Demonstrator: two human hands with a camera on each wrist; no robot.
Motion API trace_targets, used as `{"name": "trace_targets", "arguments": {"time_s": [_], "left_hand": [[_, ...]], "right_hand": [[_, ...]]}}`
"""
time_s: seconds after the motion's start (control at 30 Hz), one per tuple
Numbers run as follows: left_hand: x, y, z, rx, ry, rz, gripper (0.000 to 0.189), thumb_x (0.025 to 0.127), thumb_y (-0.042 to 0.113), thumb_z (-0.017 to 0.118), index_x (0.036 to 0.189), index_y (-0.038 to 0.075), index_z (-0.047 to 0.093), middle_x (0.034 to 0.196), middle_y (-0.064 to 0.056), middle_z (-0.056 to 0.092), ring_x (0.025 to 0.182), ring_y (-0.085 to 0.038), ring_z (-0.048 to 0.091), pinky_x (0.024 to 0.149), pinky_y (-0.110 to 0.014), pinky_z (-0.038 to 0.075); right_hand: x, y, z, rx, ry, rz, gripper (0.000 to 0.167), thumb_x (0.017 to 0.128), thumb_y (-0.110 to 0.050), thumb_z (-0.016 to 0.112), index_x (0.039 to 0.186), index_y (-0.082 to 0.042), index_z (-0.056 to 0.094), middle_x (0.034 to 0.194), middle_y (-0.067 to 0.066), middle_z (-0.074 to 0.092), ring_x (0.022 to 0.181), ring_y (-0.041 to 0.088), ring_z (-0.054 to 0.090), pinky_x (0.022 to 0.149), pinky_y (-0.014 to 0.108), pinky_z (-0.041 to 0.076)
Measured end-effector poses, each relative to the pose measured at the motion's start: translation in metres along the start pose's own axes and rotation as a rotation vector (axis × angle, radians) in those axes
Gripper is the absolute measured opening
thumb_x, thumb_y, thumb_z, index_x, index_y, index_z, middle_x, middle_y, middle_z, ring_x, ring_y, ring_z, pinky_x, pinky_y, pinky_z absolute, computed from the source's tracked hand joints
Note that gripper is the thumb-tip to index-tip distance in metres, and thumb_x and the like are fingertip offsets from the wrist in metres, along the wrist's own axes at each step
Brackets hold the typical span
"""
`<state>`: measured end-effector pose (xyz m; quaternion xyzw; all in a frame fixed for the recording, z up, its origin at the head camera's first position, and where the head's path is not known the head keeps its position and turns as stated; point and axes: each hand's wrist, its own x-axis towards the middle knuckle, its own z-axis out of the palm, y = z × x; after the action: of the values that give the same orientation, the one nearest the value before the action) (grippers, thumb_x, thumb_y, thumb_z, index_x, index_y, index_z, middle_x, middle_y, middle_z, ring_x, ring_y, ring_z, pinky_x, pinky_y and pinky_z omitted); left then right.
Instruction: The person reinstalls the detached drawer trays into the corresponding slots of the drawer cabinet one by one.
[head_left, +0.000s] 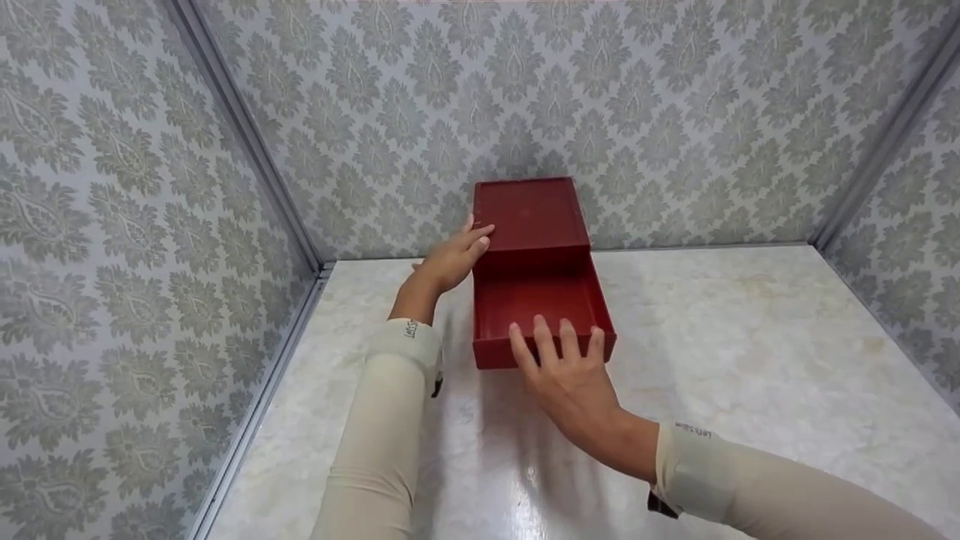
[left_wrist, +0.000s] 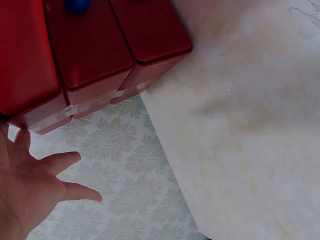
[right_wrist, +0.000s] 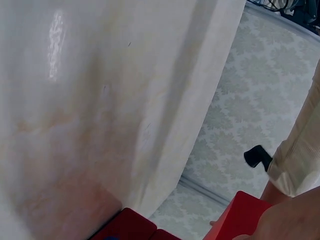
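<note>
A red chest of drawers (head_left: 530, 215) stands against the back wall, with one drawer (head_left: 495, 354) slid far out toward me and nothing showing inside it. My left hand (head_left: 450, 262) lies along the chest's left side, fingertips at the top edge. In the left wrist view that hand (left_wrist: 30, 195) has spread fingers beside the red drawers (left_wrist: 90, 55), one of which bears a blue knob (left_wrist: 77, 5). Over the drawer's front rim reach the extended, spread fingers of my right hand (head_left: 574, 390); its thumb is hidden. The right wrist view catches this hand (right_wrist: 287, 220) against the red drawer (right_wrist: 242, 215).
The chest sits on a pale marbled table (head_left: 720, 337). Patterned wall panels (head_left: 375, 112) enclose the back and both sides, with grey metal strips (head_left: 247, 142) at the corners. Clear tape (left_wrist: 72, 109) runs around the chest. Dark cables (right_wrist: 285, 6) show in the right wrist view.
</note>
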<state>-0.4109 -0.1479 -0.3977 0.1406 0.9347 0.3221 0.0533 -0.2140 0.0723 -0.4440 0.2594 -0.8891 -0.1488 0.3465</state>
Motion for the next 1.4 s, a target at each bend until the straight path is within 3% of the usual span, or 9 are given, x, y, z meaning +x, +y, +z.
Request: {"name": "trace_targets", "arguments": {"time_s": [0.27, 0.7, 0.83, 1.0, 1.13, 1.4], "left_hand": [[0.002, 0.003, 0.002, 0.008, 0.006, 0.002, 0.052, 0.107, 0.061, 0.029, 0.157, 0.049, 0.032, 0.172, 0.015, 0.002, 0.159, -0.034, 0.013, 0.107, -0.087, -0.005], [0.005, 0.008, 0.002, 0.016, 0.015, 0.017, 0.052, 0.108, 0.058, 0.030, 0.158, 0.046, 0.034, 0.173, 0.011, 0.004, 0.160, -0.030, 0.013, 0.109, -0.086, -0.004], [0.004, 0.008, 0.003, 0.024, 0.007, 0.003, 0.052, 0.108, 0.060, 0.029, 0.158, 0.048, 0.032, 0.173, 0.013, 0.003, 0.160, -0.032, 0.012, 0.107, -0.087, -0.004], [0.004, 0.006, 0.004, 0.013, 0.006, 0.000, 0.052, 0.107, 0.061, 0.029, 0.158, 0.049, 0.032, 0.172, 0.014, 0.002, 0.160, -0.031, 0.012, 0.107, -0.087, -0.003], [0.004, 0.005, 0.004, -0.001, 0.004, -0.004, 0.051, 0.108, 0.060, 0.029, 0.157, 0.049, 0.032, 0.173, 0.013, 0.003, 0.160, -0.031, 0.012, 0.107, -0.087, -0.004], [0.002, 0.000, 0.001, -0.018, 0.002, -0.019, 0.051, 0.108, 0.060, 0.029, 0.158, 0.050, 0.031, 0.173, 0.014, 0.002, 0.160, -0.031, 0.011, 0.108, -0.085, -0.006]], "right_hand": [[0.012, 0.013, 0.030, -0.076, 0.059, -0.018, 0.081, 0.087, -0.022, 0.079, 0.158, -0.014, 0.041, 0.155, 0.015, 0.050, 0.132, 0.044, 0.057, 0.092, 0.067, 0.053], [0.024, 0.024, 0.047, -0.090, 0.075, -0.037, 0.069, 0.097, -0.020, 0.069, 0.159, -0.013, 0.040, 0.158, 0.014, 0.047, 0.136, 0.043, 0.054, 0.095, 0.069, 0.051], [0.025, 0.029, 0.055, -0.079, 0.116, -0.058, 0.063, 0.099, -0.016, 0.064, 0.158, -0.013, 0.042, 0.158, 0.011, 0.048, 0.137, 0.041, 0.054, 0.099, 0.070, 0.047], [0.024, 0.033, 0.065, -0.116, 0.233, -0.117, 0.045, 0.106, -0.008, 0.044, 0.150, -0.011, 0.054, 0.153, 0.009, 0.055, 0.132, 0.041, 0.058, 0.100, 0.067, 0.049], [0.024, 0.034, 0.071, -0.143, 0.295, -0.157, 0.046, 0.109, -0.002, 0.031, 0.145, -0.011, 0.060, 0.147, 0.009, 0.060, 0.130, 0.041, 0.061, 0.101, 0.063, 0.051], [0.028, 0.030, 0.072, -0.123, 0.330, -0.194, 0.043, 0.108, -0.001, 0.036, 0.141, -0.007, 0.063, 0.142, 0.012, 0.064, 0.130, 0.040, 0.061, 0.101, 0.059, 0.052]]}}
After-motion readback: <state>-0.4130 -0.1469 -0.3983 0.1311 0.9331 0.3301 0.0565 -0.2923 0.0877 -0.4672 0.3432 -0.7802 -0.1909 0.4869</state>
